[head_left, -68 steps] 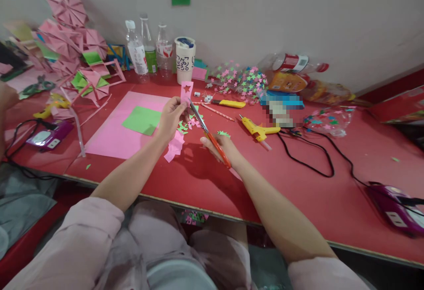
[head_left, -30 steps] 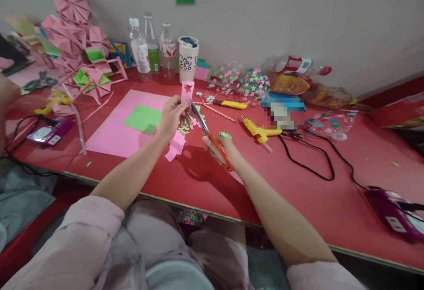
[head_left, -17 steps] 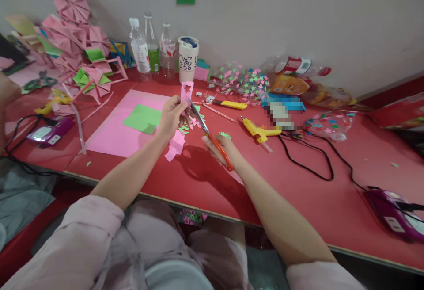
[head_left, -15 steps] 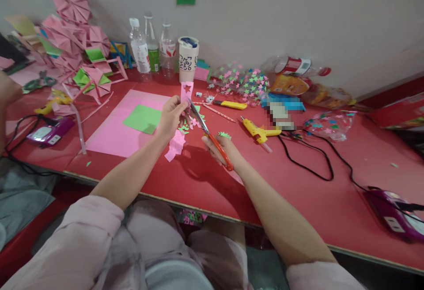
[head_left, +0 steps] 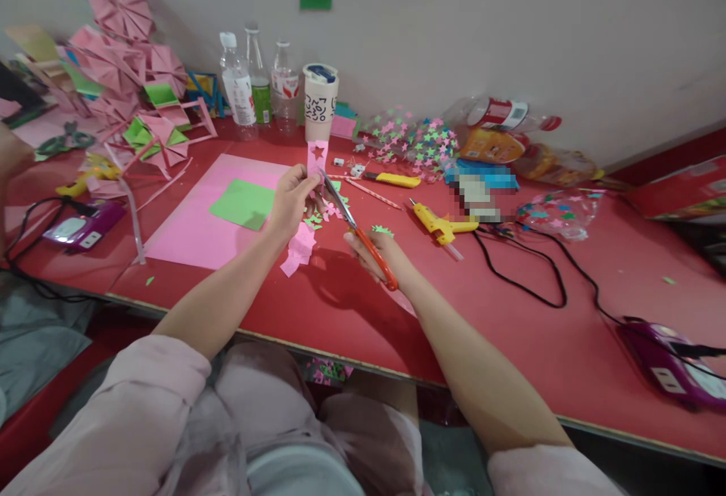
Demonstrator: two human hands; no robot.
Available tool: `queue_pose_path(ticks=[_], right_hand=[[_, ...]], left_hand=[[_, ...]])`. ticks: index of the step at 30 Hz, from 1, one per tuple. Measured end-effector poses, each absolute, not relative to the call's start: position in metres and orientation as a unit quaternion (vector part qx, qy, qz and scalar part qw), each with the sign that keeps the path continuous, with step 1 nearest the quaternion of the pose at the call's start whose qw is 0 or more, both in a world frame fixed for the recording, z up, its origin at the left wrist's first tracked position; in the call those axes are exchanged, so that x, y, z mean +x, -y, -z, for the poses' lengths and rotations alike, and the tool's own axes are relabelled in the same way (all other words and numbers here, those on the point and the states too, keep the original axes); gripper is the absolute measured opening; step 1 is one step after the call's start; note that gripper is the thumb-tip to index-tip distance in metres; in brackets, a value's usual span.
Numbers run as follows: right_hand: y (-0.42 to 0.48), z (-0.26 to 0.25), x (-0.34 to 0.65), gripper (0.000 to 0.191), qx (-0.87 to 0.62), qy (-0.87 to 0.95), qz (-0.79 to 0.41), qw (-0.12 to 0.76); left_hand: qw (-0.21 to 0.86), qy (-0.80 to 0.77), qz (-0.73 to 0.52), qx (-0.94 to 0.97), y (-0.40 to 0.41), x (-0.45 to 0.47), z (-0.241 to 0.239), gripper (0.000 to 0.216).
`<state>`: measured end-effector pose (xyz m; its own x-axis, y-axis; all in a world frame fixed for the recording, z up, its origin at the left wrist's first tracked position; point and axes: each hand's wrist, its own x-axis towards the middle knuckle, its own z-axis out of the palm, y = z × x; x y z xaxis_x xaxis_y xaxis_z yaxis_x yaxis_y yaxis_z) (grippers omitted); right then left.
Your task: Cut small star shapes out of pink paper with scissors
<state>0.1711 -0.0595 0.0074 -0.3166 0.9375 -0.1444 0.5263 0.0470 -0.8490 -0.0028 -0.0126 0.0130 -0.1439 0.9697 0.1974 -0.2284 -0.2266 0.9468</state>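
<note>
Between the fingertips of my left hand (head_left: pixel 295 197) is a small pink paper strip (head_left: pixel 316 157) held upright, with a star-shaped hole near its top. My right hand (head_left: pixel 380 258) is closed round the red handles of a pair of scissors (head_left: pixel 371 250). The blade tips touch or overlap the strip's right edge beside my left fingers; whether they are cutting I cannot tell. Below my hands lie pink paper scraps (head_left: pixel 299 249) and small green pieces. Left of them a green paper square (head_left: pixel 243 203) rests on a large pink sheet (head_left: pixel 187 231).
Bottles (head_left: pixel 238 88) and a paper cup (head_left: pixel 321 99) stand along the wall. A yellow cutter (head_left: pixel 397 180) and a yellow glue gun (head_left: pixel 445 225) lie right of centre. Purple power strips (head_left: pixel 672 367) with cords sit at both sides. Folded pink paper crafts (head_left: pixel 116 57) and another person's arm are at left.
The whole view has shifted slightly. Both hands, the strip and the scissors hold almost the same pose as before.
</note>
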Motion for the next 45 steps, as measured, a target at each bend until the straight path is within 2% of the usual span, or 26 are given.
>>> queue_pose_path(ticks=[6, 10, 12, 18, 24, 37, 45], right_hand=[[0.055, -0.005, 0.176, 0.049, -0.544, 0.668, -0.453, 0.228], [0.050, -0.004, 0.179, 0.048, -0.554, 0.680, -0.427, 0.220], [0.050, -0.004, 0.180, 0.048, -0.557, 0.679, -0.427, 0.217], [0.056, -0.011, 0.179, 0.045, -0.507, 0.654, -0.511, 0.233], [0.059, -0.010, 0.180, 0.048, -0.442, 0.650, -0.562, 0.258], [0.072, -0.005, 0.162, 0.046, -0.461, 0.630, -0.552, 0.294], [0.076, -0.009, 0.157, 0.044, -0.498, 0.632, -0.523, 0.280]], left_hand=[[0.455, -0.413, -0.620, 0.487, 0.009, -0.008, -0.013, 0.013], [0.404, -0.430, -0.628, 0.508, 0.002, -0.017, -0.012, 0.024], [0.386, -0.436, -0.642, 0.498, 0.000, -0.021, -0.012, 0.022], [0.480, -0.404, -0.633, 0.453, 0.000, -0.024, -0.014, 0.017], [0.496, -0.369, -0.637, 0.460, 0.002, -0.023, -0.014, 0.019], [0.482, -0.377, -0.666, 0.428, 0.011, -0.005, -0.012, 0.023], [0.499, -0.370, -0.665, 0.414, 0.008, -0.004, -0.007, 0.022]])
